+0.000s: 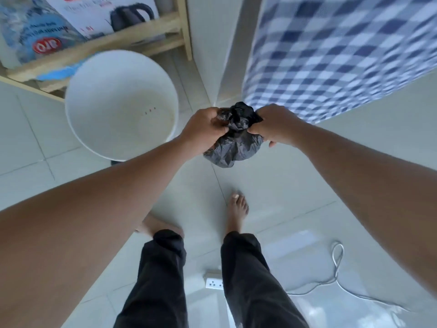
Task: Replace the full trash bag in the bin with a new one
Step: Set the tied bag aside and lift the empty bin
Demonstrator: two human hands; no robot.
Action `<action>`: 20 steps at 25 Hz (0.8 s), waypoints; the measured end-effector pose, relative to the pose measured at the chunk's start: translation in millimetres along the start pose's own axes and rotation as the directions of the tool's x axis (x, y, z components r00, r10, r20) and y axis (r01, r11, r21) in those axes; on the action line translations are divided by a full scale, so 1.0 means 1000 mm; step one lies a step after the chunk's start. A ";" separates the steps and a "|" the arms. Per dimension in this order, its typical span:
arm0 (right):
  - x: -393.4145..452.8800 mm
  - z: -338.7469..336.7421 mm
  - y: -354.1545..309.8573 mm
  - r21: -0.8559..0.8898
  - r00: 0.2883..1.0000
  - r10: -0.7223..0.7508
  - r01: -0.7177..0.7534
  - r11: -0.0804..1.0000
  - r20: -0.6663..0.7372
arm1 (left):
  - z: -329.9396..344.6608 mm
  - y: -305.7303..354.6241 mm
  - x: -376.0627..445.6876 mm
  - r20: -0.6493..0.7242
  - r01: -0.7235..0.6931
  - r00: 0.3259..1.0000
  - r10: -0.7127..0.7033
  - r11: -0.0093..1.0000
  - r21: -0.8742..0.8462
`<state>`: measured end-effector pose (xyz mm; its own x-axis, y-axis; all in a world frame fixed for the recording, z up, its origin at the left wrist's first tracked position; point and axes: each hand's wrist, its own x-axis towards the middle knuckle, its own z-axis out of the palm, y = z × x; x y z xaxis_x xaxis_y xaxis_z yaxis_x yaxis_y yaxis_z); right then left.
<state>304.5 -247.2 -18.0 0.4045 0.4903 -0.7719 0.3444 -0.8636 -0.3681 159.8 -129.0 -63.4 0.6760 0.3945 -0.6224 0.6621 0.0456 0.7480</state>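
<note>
**Desk:** What have you got on the feed?

**Me:** I'm looking straight down. The white bin [121,105] stands on the tile floor [295,185], and I'll place everything from it. Its inside is bare, no liner, only a few small red marks low on the inner wall.

**Desk:** And the bag?

**Me:** A crumpled black bag [235,140] hangs in the air just right of the bin, clear of its rim. Both hands are on it. The left hand [203,129] is clenched around the bag's upper left part, its wrist overlapping the bin's right edge in my view. The right hand [274,125] pinches the upper right part, fingers curled tight into the plastic. The bunched lower part sags below both fists.

**Desk:** Anything else near the bin?

**Me:** Behind it a wooden shelf [132,34] holds a kettle box [111,15]. Farther right of the bin, past the bag, hangs a blue checked cloth [343,55]. On the near side, bare feet and dark trousers, with a power strip [214,283] and a white cable [335,278] on the floor, well apart from the bin.
</note>
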 end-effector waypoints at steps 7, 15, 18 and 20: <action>0.050 0.013 0.078 -0.112 0.982 0.069 -0.090 0.990 -0.175 | 0.089 -0.030 0.060 -0.122 0.015 0.993 -0.012 1.000 0.026; 0.086 0.011 0.079 0.108 0.988 -0.037 0.054 0.993 -0.147 | 0.081 -0.017 0.119 -0.016 0.106 0.994 -0.111 0.973 -0.207; 0.090 0.017 0.080 0.180 0.980 0.043 -0.008 0.984 -0.192 | 0.073 -0.024 0.105 -0.028 0.116 0.993 -0.117 0.993 -0.015; 0.086 0.026 0.079 0.182 0.966 0.118 -0.077 0.980 -0.230 | 0.062 -0.031 0.091 -0.072 0.125 0.990 -0.120 0.989 0.081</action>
<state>344.4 -276.6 -127.3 0.6263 0.3984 -0.6701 0.1521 -0.9055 -0.3962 220.7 -152.0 -157.6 0.5670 0.4511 -0.6892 0.7655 0.0204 0.6431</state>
